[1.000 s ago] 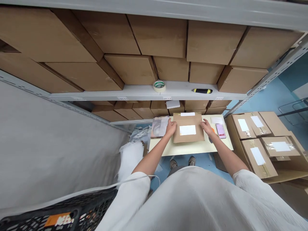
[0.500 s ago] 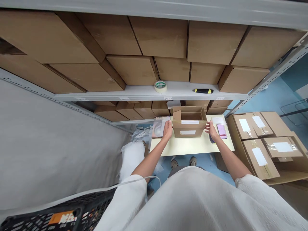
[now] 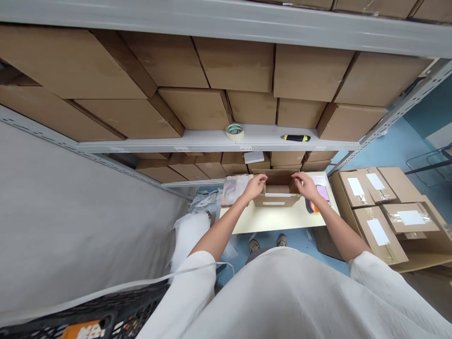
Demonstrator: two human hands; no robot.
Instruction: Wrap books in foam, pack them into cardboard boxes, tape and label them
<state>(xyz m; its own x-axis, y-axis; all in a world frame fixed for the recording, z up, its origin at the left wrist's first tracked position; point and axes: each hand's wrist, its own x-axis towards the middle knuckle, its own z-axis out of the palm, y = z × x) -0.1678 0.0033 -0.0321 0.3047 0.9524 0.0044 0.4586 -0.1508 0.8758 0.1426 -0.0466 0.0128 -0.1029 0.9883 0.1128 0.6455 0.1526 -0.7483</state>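
An open cardboard box (image 3: pixel 277 201) with white labels on its front stands on the pale table (image 3: pixel 271 220). My left hand (image 3: pixel 255 186) is closed at the box's upper left edge, fingers bent over it. At the opposite upper edge, my right hand (image 3: pixel 305 184) grips with thumb and fingers pinched. Both hands partly cover the box's side flaps. A printed booklet or flat pack (image 3: pixel 233 189) lies left of my left hand. Beside my right wrist are an orange and blue object (image 3: pixel 312 207), partly hidden, and a phone (image 3: pixel 323 193) with a pink screen.
Above the table, a grey shelf (image 3: pixel 261 141) bears a tape roll (image 3: pixel 235 132), a utility knife (image 3: pixel 295 138) and stacked cartons (image 3: pixel 236 61). To the right, a large carton (image 3: pixel 344 200) holds several labelled boxes. White wrapping (image 3: pixel 190 238) lies left of the table; a black crate (image 3: pixel 123 308) is lower left.
Both hands have moved from the box's outer sides up to its top edges. The orange and blue object shows more beside my right wrist. The view has shifted slightly.
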